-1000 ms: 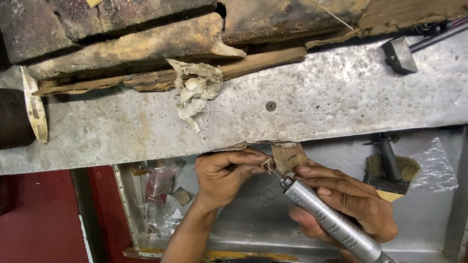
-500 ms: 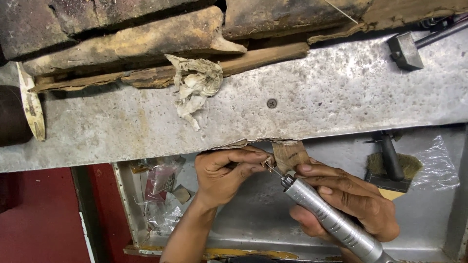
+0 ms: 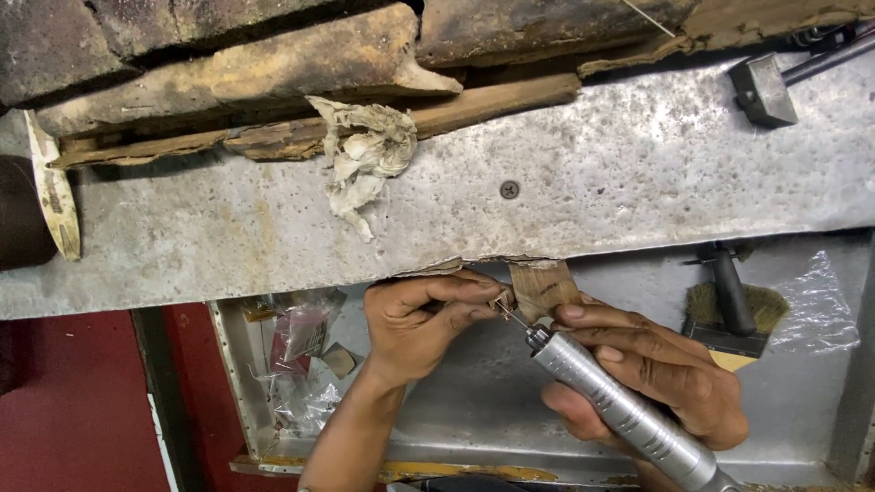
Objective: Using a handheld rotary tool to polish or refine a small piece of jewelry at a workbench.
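Bench edge [image 3: 638, 219] close above; brush [image 3: 734, 314] (right) nearby.

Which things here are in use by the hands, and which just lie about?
In use: left hand pinching a small piece; right hand holding the silver rotary tool; wooden block.
Lying about: crumpled rag; hammer; brush; plastic bags.

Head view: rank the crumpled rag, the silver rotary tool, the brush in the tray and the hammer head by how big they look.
1. Silver rotary tool, though it is nearest the camera, so its lead is unsure.
2. Crumpled rag.
3. Brush, partly hidden by the right hand; close to the rag.
4. Hammer head, smallest.
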